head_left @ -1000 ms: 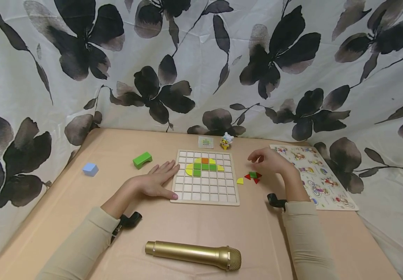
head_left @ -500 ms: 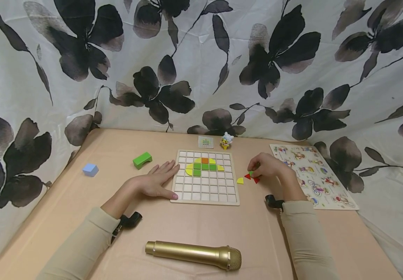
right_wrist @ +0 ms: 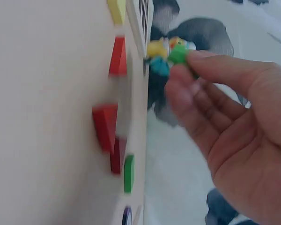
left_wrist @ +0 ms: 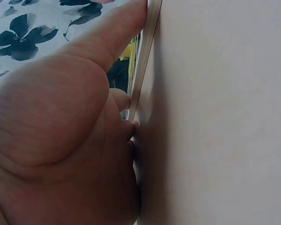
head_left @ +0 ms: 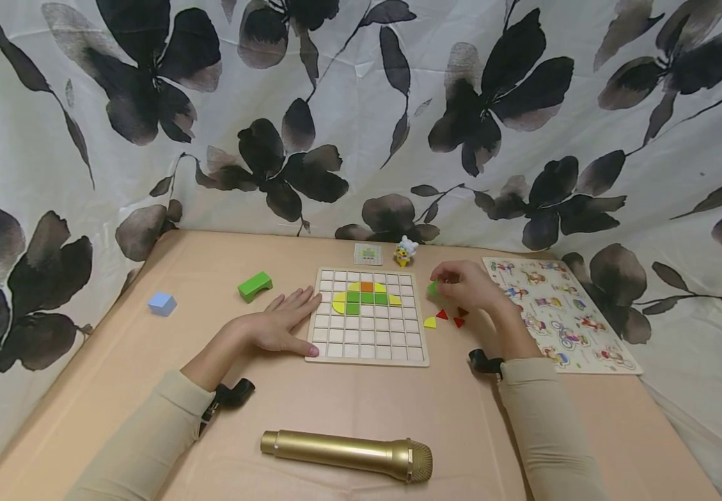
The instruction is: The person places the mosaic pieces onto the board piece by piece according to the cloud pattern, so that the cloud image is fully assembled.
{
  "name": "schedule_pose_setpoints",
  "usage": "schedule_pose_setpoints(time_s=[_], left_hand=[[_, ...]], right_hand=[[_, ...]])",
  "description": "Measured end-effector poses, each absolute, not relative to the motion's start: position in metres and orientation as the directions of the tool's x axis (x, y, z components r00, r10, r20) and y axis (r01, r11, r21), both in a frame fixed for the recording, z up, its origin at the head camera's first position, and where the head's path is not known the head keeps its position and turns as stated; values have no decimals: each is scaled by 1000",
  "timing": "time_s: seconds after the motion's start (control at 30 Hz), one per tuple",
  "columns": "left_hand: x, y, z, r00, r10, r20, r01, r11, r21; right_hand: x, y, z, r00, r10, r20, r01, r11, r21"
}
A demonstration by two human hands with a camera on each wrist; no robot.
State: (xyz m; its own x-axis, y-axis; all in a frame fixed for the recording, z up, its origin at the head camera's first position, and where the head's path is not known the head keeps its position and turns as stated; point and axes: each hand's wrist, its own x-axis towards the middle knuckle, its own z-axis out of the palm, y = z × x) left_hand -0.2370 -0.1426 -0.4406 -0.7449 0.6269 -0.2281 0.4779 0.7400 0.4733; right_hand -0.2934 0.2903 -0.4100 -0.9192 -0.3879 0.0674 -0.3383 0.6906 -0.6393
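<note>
My right hand (head_left: 468, 284) pinches a small green tile (right_wrist: 179, 55) between thumb and fingers, just above the table right of the gridded wooden board (head_left: 367, 342). Below it lie red triangular pieces (head_left: 459, 322) and a yellow quarter-round piece (head_left: 429, 323). The right wrist view also reveals another green piece (right_wrist: 129, 173) on the table beyond the red ones. Green, yellow and orange tiles (head_left: 367, 298) form a shape in the board's upper cells. With fingers extended, my left hand (head_left: 279, 328) rests on the table, its thumb and fingertips touching the board's left edge.
Behind the board are a pattern card (head_left: 368, 254) and a small toy figure (head_left: 406, 251). An illustrated board (head_left: 561, 313) lies on the right. A green arch block (head_left: 255, 286) and a blue block (head_left: 162, 303) sit left; a gold microphone (head_left: 347, 456) lies in front.
My right hand has come down to the loose pieces, taken a green tile from among them and moved it left toward the board. My left hand stays in place.
</note>
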Motion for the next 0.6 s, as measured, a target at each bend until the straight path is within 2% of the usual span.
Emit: schedule_pose_setpoints(time_s=[0.13, 0.33, 0.6], left_hand=[[-237, -143, -441, -747, 624, -230, 476, 743, 471], [-237, -144, -442, -749, 621, -233, 465, 742, 482], [-235, -143, -440, -742, 632, -224, 472, 729, 496]], right_hand=[[-293, 273, -409, -894, -427, 136, -398, 615, -680], [-292, 246, -411, -876, -468, 119, -394, 552, -735], [-292, 209, -412, -815, -568, 112, -473, 542, -695]])
